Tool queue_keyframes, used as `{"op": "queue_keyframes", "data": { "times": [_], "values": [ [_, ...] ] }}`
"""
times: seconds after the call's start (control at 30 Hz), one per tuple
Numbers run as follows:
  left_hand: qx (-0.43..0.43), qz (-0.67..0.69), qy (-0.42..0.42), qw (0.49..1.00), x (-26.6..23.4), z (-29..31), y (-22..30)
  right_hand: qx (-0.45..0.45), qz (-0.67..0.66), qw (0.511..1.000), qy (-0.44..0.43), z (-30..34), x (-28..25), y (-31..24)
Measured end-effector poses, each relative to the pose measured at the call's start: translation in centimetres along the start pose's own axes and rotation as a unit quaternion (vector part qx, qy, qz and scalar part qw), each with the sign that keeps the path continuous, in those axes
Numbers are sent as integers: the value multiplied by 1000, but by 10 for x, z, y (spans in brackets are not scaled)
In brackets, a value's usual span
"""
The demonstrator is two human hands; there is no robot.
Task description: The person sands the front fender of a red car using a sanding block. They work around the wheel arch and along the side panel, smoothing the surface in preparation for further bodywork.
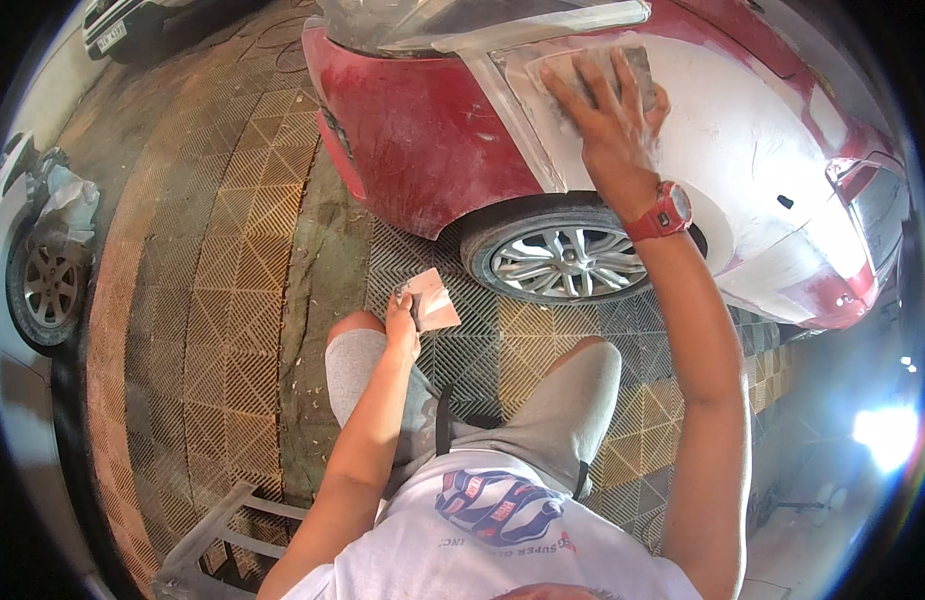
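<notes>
My right hand [612,115], a red watch [667,212] on its wrist, lies with spread fingers on a car's rear side panel above the wheel. Beneath the fingers is a dusty grey rectangular patch [637,72]; I cannot tell whether it is a loose sheet or part of the surface. The car [422,130] is red, with a broad whitish, dusty area [732,130] around and right of my hand. Over my left knee, my left hand [402,325] pinches a pale pink piece of sandpaper [437,303] with a dark grey part by the fingers.
The car's rear wheel [567,258] with silver spokes stands just ahead of my knees. Tan and dark grating tiles [252,230] cover the floor. A grey metal frame [207,535] is at lower left. Another wheel [47,285] is at far left, and a bright lamp [885,438] shines at right.
</notes>
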State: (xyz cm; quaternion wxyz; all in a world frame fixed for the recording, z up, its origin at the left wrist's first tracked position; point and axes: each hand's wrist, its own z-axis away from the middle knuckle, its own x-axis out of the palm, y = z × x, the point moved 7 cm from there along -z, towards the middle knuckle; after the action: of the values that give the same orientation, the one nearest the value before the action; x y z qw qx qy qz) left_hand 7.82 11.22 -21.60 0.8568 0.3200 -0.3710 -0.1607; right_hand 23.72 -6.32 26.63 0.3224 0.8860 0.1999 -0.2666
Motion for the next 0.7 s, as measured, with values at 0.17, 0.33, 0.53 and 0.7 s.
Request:
{"op": "queue_keyframes", "data": {
  "times": [0.17,0.33,0.53,0.7],
  "values": [
    [13,11,8,1000,-9,0,7,7,-28,996,-79,30,2,-10],
    [-11,8,38,999,-4,9,8,28,-41,997,-53,-15,-33,-21],
    [-7,11,33,999,-3,6,0,3,-35,999,-37,-4,1,-11],
    [-9,6,26,1000,-7,8,6,32,-25,996,-82,-4,-18,-20]
  ]
}}
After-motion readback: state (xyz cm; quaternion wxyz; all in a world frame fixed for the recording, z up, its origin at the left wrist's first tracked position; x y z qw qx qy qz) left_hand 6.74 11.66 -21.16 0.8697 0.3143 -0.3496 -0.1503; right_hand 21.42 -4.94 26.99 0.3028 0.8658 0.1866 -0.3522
